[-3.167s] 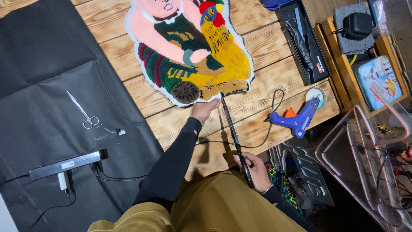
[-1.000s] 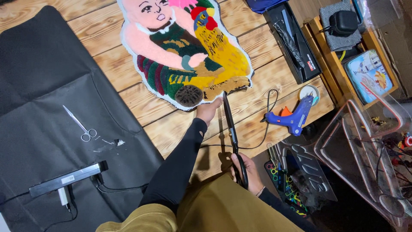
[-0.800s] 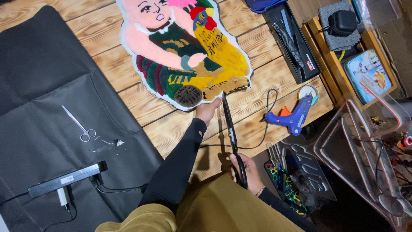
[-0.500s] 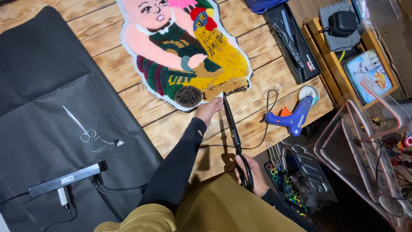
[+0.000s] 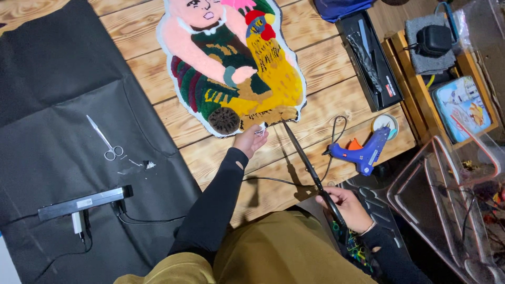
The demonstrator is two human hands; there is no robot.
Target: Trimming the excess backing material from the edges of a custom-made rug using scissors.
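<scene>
Underneath everything lies a wooden plank table (image 5: 326, 105), and well off to the left of both hands a black sheet (image 5: 63, 105) covers its side, with small silver scissors (image 5: 105, 141) and a black bar-shaped device (image 5: 84, 202) lying on it. Just beyond the left fingertips sits the tufted rug (image 5: 231, 68) — a pink figure beside a yellow rooster, edged in white backing. The left hand (image 5: 251, 140) reaches out at the end of a black sleeve, its fingers curled together and pinching the rug's white lower edge. From the right hand (image 5: 344, 206), near the body, long black shears (image 5: 307, 163) run up and away, the tip ending just beside the left fingers at the rug's bottom border; the right fingers are wrapped tight round the handles, and whether the blades are parted I cannot tell. Just past the right fingers, on the far side of the shears, rests a blue glue gun (image 5: 363, 152) with its dark cord looping behind — well apart from the left hand. Farther beyond, a black tray (image 5: 368, 58) holds slim tools.
</scene>
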